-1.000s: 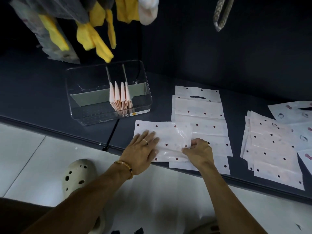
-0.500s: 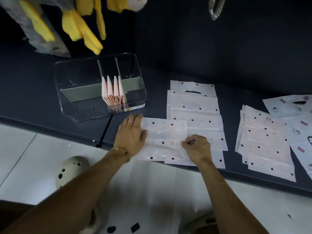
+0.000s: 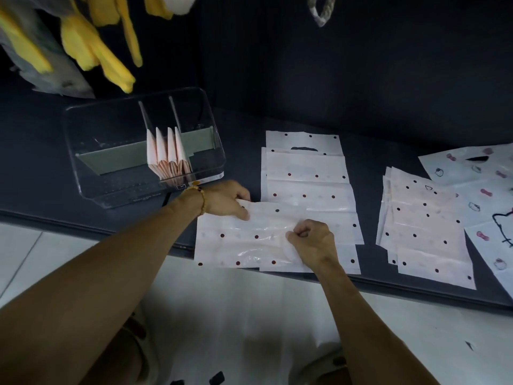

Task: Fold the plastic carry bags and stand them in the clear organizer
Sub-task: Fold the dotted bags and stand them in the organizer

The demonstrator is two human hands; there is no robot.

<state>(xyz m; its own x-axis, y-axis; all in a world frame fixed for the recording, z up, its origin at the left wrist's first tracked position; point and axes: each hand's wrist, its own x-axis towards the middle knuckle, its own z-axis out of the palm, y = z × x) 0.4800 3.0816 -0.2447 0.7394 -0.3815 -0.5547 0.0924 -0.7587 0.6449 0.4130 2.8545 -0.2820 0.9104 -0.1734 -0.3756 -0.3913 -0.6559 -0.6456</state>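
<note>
Left hand (image 3: 224, 200) has shifted up, both hands pinching the bag (image 3: 244, 240), stack (image 3: 308, 173) just behind, organizer (image 3: 111, 162) left.

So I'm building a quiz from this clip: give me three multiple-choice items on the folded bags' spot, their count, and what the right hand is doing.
1. Where do the folded bags stand in the clear organizer?
A. left compartment
B. middle compartment
C. right compartment

2. How many stand there?
A. two
B. four
C. seven

3. The right hand is:
A. pinching the dotted bag
B. flat on the table
C. inside the organizer

Answers: 1 B, they sit between the two dividers; 2 B, four upright tips show; 3 A, its curled fingers grip the bag's plastic.
</note>
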